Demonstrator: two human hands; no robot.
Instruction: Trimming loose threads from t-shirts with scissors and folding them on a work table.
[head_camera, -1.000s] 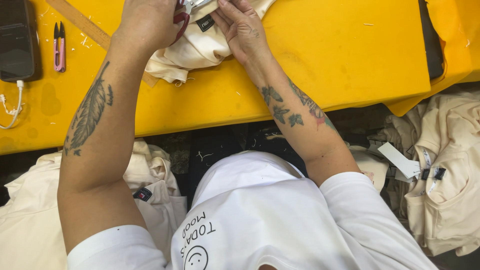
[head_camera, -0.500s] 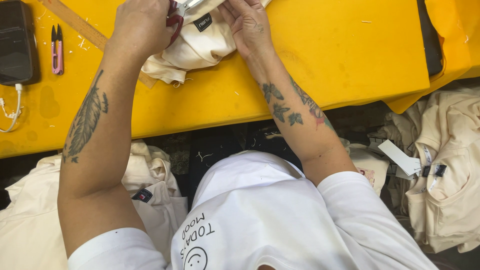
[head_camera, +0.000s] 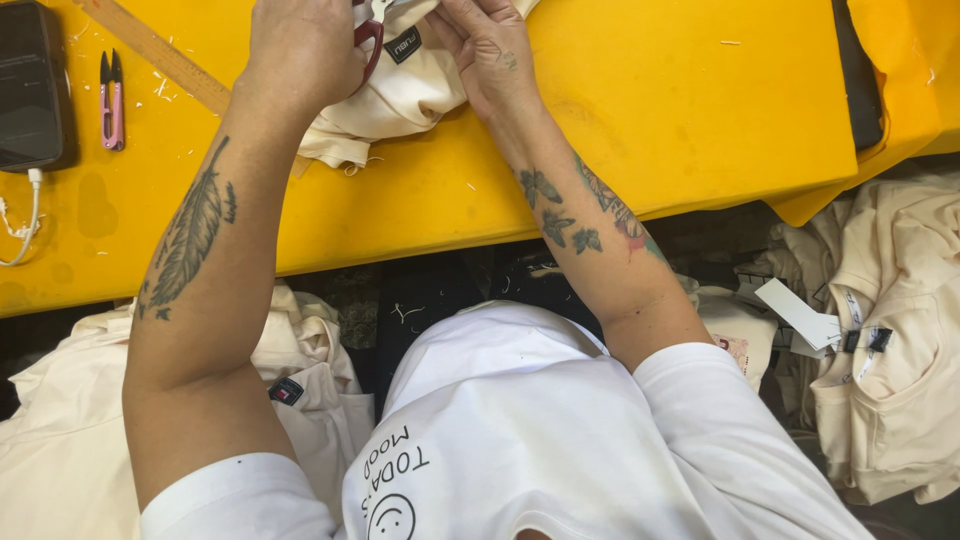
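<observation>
My left hand (head_camera: 300, 50) is closed around red-handled scissors (head_camera: 368, 32) at the top edge of the view. The blades run out of frame. My right hand (head_camera: 485, 45) pinches the cream garment (head_camera: 400, 100) that lies bunched on the yellow table (head_camera: 680, 110), just beside its small black label (head_camera: 405, 45). Both hands meet over the garment, and their fingertips are partly cut off by the frame.
A wooden ruler (head_camera: 160, 55), pink thread snips (head_camera: 111, 95) and a dark phone (head_camera: 30, 85) with a white cable lie at the table's left. Piles of cream garments sit below the table edge on the left (head_camera: 60, 440) and right (head_camera: 890, 350), with paper tags.
The hands and the garment sit slightly lower in view than before; the scissors' red handle now shows more clearly in the left hand.
</observation>
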